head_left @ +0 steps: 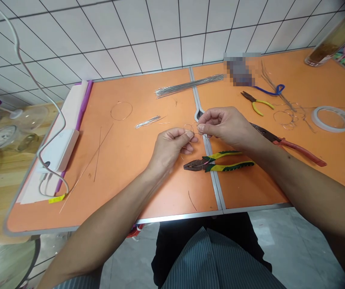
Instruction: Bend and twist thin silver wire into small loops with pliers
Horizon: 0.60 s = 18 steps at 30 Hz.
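Note:
Thin wire [188, 126], bent into a small loop, is held between my two hands above the orange table. My left hand [174, 144] pinches it between thumb and forefinger. Close beside it on the right, my right hand [223, 125] pinches the wire with thumb and fingertips. Yellow-green pliers [229, 161] lie just below the hands, jaws to the left. Red-handled pliers [301, 151] lie partly under my right forearm. Behind the hands are a short bundle of wires [147, 121] and a long bundle [190, 85]. A wire ring [121, 110] lies to the left.
Small yellow pliers [257, 103], tangled wires [291, 116], a tape roll [332, 119] and a glass [321, 56] are on the right. A white box [59, 150] with a cable stands at left, near loose straight wires [86, 162]. A metal seam [216, 186] crosses the orange table [115, 192].

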Each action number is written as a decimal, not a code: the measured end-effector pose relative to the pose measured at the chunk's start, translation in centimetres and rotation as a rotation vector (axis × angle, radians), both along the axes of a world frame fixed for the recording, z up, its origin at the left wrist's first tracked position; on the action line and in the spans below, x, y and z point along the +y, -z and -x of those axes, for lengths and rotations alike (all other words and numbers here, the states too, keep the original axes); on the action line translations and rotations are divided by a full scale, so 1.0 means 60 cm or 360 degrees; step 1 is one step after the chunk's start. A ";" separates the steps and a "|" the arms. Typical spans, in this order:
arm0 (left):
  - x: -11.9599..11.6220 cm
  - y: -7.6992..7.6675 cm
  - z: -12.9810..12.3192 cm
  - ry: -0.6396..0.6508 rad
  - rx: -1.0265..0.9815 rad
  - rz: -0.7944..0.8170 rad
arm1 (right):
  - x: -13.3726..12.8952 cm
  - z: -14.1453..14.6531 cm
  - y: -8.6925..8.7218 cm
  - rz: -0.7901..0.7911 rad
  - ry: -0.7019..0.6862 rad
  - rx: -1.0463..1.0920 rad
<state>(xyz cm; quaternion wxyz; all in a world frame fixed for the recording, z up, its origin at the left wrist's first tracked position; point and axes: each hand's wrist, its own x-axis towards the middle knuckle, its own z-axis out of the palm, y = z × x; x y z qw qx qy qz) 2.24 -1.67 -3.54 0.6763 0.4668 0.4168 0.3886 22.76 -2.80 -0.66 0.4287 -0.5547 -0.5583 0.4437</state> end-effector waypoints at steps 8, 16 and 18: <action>0.001 -0.002 0.001 0.0011 0.0030 -0.0047 | 0.002 -0.010 0.001 0.0009 -0.0032 -0.0056; 0.016 -0.013 0.016 0.0259 -0.0059 0.0047 | 0.015 -0.051 -0.001 -0.0074 -0.0440 0.0030; 0.018 -0.016 0.019 0.0308 -0.0090 0.0094 | 0.016 -0.055 -0.002 -0.0105 -0.0529 0.0059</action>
